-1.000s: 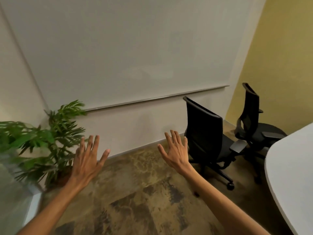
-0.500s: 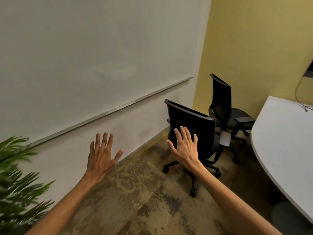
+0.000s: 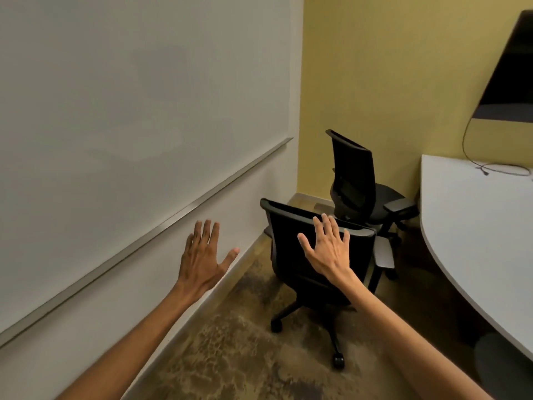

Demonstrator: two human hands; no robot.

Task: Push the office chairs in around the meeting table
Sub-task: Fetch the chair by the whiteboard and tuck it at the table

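Observation:
Two black office chairs stand off the left side of the white meeting table [image 3: 473, 226]. The nearer chair [image 3: 291, 255] has its back turned to me, with a gap between it and the table edge. The farther chair [image 3: 354, 180] stands in the corner, its armrest close to the table. My right hand [image 3: 328, 249] is raised with fingers spread in front of the nearer chair's backrest, fingertips at its top rim; contact cannot be told. My left hand [image 3: 202, 261] is open, fingers spread, in the air left of that chair.
A large whiteboard [image 3: 129, 96] covers the left wall, its rail running low. A yellow wall [image 3: 389, 67] closes the far end. A dark screen [image 3: 513, 67] hangs at the upper right, with a cable [image 3: 501, 170] lying on the table. Mottled carpet [image 3: 230, 356] lies underfoot.
My view has swung right and moved closer to the chairs; the potted plant has left the frame. My right hand now overlaps the nearer chair's backrest top.

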